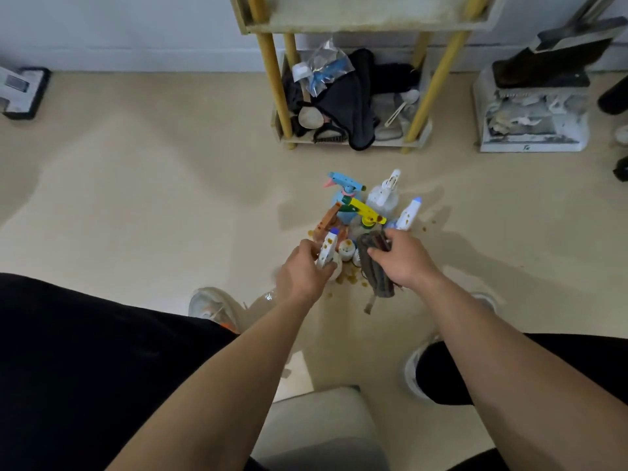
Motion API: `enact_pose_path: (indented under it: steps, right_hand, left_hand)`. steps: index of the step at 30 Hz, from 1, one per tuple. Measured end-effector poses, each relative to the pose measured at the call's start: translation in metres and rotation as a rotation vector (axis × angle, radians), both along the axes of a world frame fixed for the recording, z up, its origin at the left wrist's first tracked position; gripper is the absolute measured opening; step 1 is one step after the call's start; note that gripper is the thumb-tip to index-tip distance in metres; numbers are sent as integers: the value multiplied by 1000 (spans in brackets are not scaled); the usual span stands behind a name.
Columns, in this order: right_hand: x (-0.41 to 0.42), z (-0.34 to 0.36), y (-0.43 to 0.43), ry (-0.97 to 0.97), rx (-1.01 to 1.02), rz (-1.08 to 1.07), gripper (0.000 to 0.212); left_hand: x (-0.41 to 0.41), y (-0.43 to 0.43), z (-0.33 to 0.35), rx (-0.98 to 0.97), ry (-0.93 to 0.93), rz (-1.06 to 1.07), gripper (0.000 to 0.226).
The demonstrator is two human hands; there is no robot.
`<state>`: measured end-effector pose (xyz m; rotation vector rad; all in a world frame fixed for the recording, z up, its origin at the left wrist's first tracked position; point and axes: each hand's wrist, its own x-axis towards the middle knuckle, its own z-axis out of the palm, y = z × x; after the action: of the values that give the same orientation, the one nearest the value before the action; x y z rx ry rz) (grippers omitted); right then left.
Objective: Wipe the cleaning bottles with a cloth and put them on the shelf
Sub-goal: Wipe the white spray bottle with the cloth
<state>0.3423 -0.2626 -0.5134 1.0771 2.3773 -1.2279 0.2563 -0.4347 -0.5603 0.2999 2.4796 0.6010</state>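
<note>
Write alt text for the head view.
A person's left hand grips a stained white spray bottle while the right hand holds a grey cloth above a cluster of spray bottles on the floor before a shelf.

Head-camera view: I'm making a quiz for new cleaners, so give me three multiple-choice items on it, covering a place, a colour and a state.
1. Where, relative to the yellow-posted wooden shelf, does the cluster of plastic spray bottles stand?
A. On its top tier
B. On the beige floor in front of it
C. Behind it

2. What colour is the long trigger head in the middle of the cluster?
A. Red
B. Black
C. Yellow

3. What is the right hand doing?
A. Gripping a dark crumpled cloth
B. Resting open on the floor
C. Holding a bottle

Answers: 1 B, the bottles sit on bare floor before the shelf's posts. 2 C, the trigger is bright yellow. 3 A, its fingers curl round the cloth, while the left hand holds the white spray bottle.
</note>
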Motion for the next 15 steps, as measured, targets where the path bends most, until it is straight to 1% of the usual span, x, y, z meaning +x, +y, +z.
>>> enact_pose_path:
  steps: [2,3,7,9,12,15]
  right_hand:
    - [-1,-1,-1,5,-6,-16,7]
    - [-1,-1,-1,11,-4,-21,6]
    - [-2,1,-4,18,11,27,11]
    - [-3,4,-4,23,-9,40,7]
    - [-5,14,-4,45,2,51,17]
    - [-10,36,-2,63,42,52,14]
  left_hand:
    - [0,1,-1,4,30,24,28]
    - [-1,1,-2,1,33,30,26]
    - [-4,-1,-1,6,5,82,24]
    - [-5,-3,1,17,19,65,22]
    - [-6,-5,10,64,48,36,22]
    - [-8,-6,33,115,69,4,24]
